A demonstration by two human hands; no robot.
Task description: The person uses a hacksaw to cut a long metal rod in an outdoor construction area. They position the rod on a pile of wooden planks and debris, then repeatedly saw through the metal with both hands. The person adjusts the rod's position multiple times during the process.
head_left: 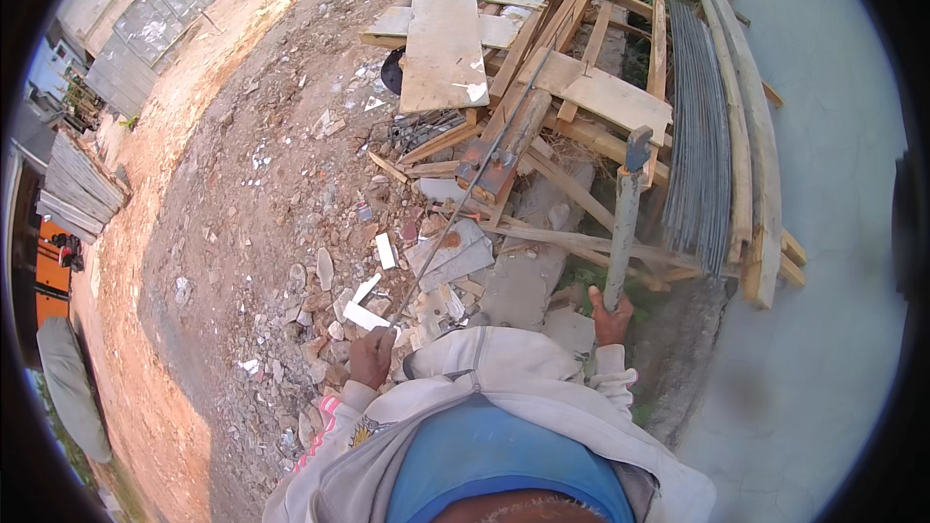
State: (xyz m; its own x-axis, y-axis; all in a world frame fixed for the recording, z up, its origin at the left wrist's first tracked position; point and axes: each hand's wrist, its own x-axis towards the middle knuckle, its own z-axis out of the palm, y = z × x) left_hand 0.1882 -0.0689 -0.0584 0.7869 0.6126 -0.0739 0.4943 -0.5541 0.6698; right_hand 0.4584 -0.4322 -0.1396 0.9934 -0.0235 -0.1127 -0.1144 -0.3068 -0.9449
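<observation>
My left hand [370,356] is closed round the near end of a thin steel rod [426,271]. The rod slants up and away, passing over a rusty metal plate [502,174] on the end of a wooden beam [529,121]. In my right hand [610,317] is the lower end of a grey pipe-handled bending bar [625,223], held upright. Its hooked metal head [637,147] points away from me, apart from the rod. Both hands are low in front of my body, on either side of it.
Pale boards [441,34] and timbers lie stacked ahead. A bundle of steel rods [697,136] runs beside long planks [751,155] along the grey wall [823,232] at right. Broken stones and tile pieces [368,315] cover the ground. Metal sheeting [179,0] stands far left.
</observation>
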